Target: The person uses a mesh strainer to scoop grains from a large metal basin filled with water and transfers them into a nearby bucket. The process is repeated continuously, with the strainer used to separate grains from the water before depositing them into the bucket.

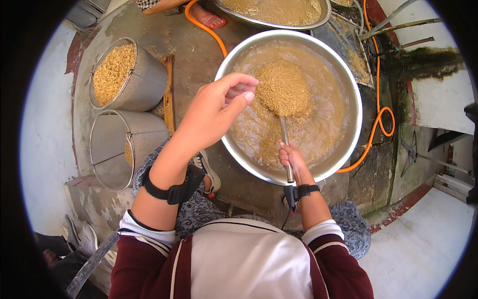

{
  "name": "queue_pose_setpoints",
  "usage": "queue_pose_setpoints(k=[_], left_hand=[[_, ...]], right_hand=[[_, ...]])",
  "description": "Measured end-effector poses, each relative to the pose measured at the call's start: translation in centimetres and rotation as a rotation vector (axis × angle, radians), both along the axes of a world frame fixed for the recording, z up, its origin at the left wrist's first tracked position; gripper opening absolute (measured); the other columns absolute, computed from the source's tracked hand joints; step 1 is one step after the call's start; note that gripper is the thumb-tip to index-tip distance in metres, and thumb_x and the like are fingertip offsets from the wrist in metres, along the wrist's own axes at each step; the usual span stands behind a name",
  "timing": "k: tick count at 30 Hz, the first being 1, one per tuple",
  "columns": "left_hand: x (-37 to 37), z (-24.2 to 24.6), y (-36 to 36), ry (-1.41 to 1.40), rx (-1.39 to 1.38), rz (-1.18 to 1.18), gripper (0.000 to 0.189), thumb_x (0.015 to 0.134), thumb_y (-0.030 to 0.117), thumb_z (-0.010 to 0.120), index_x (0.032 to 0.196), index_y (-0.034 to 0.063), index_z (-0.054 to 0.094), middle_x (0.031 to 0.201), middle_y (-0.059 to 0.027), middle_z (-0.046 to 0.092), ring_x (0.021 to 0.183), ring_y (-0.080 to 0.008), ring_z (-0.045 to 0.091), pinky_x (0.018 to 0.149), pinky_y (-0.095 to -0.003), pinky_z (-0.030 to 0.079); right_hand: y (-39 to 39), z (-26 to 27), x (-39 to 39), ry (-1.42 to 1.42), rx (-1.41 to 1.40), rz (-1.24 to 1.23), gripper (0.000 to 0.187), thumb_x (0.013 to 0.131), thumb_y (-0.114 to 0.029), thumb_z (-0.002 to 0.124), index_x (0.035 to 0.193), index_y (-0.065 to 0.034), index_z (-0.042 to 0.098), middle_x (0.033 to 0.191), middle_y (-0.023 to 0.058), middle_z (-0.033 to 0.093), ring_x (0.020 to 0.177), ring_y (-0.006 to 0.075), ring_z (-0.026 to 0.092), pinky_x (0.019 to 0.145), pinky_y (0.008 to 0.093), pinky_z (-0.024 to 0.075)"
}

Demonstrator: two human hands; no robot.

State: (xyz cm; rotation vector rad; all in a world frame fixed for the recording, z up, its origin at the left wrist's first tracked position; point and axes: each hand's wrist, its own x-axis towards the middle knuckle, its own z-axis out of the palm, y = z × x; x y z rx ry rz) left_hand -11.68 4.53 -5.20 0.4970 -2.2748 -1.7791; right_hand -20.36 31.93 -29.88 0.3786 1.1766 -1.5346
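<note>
A large round steel basin (356, 108) of murky, tan water (325, 104) stands before me. My right hand (293, 157) grips the metal handle (284, 129) of a long-handled scoop near the basin's front rim. Wet golden grain (282, 89) is heaped on the scoop's head, hiding its bowl, so I cannot tell whether it is a ladle or a strainer. Over the basin's left side hovers my left hand (220, 104), fingers loosely curled, a gap between thumb and forefinger, nothing held. More grain shows under the water around the scoop.
Left of the basin, a metal bucket (149, 80) full of grain and another bucket (149, 130) with some grain inside lie tilted by a wooden board (169, 93). An orange hose (368, 145) runs behind the basin. Beyond are a second basin (276, 26) and a person's sandaled foot (213, 20).
</note>
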Motion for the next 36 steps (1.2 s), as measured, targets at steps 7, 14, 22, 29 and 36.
queue_pose_setpoints(k=[7, 14, 22, 29, 36], left_hand=[[-1.2, -2.2, 1.6, -0.007, 0.205, -0.019, 0.026, 0.093, 0.015, 0.055, 0.115, 0.0018, 0.057, 0.101, -0.0083, 0.064, 0.090, -0.0152, 0.060, 0.080, -0.0284, 0.048], [-2.9, -6.8, 9.8, -0.361, 0.732, 0.102, 0.035, 0.096, 0.021, 0.050, 0.126, 0.0032, 0.045, 0.119, -0.0131, 0.056, 0.104, -0.0217, 0.058, 0.088, -0.0355, 0.050], [-4.9, -8.2, 15.5, -0.310, 1.183, 0.154, 0.033, 0.098, 0.036, 0.048, 0.109, 0.0045, 0.047, 0.084, -0.0081, 0.059, 0.068, -0.0171, 0.060, 0.060, -0.0352, 0.055], [-5.4, -8.3, 16.6, -0.261, 0.918, 0.194, 0.024, 0.094, 0.025, 0.054, 0.090, 0.0050, 0.040, 0.070, -0.0039, 0.047, 0.052, -0.0121, 0.048, 0.050, -0.0341, 0.053], [-4.8, -7.4, 15.8, -0.258, 0.862, 0.188, 0.027, 0.092, 0.020, 0.054, 0.093, -0.0027, 0.038, 0.070, -0.0108, 0.051, 0.052, -0.0173, 0.053, 0.046, -0.0340, 0.051]], right_hand=[[0.8, 8.7, 1.1, 0.085, -0.011, -0.009, 0.016, 0.094, -0.012, 0.053, 0.109, -0.0113, 0.048, 0.062, -0.0064, 0.035, 0.045, 0.0033, 0.033, 0.035, 0.0186, 0.0268], [1.1, 15.8, 3.3, 0.192, -0.028, -0.032, 0.017, 0.095, -0.012, 0.051, 0.112, -0.0100, 0.047, 0.059, -0.0062, 0.033, 0.042, 0.0031, 0.030, 0.033, 0.0188, 0.0252], [0.5, 21.3, 5.7, 0.274, -0.128, -0.020, 0.023, 0.095, -0.010, 0.050, 0.116, -0.0106, 0.042, 0.059, -0.0050, 0.035, 0.042, 0.0047, 0.034, 0.033, 0.0210, 0.0325], [-0.4, 22.7, 6.6, 0.305, -0.093, -0.004, 0.034, 0.095, -0.009, 0.047, 0.127, -0.0111, 0.035, 0.061, -0.0037, 0.036, 0.043, 0.0060, 0.036, 0.034, 0.0215, 0.0345], [-1.3, 23.2, 7.3, 0.316, -0.104, -0.033, 0.029, 0.096, -0.010, 0.046, 0.123, -0.0100, 0.038, 0.060, -0.0038, 0.036, 0.042, 0.0053, 0.036, 0.033, 0.0203, 0.0332]])
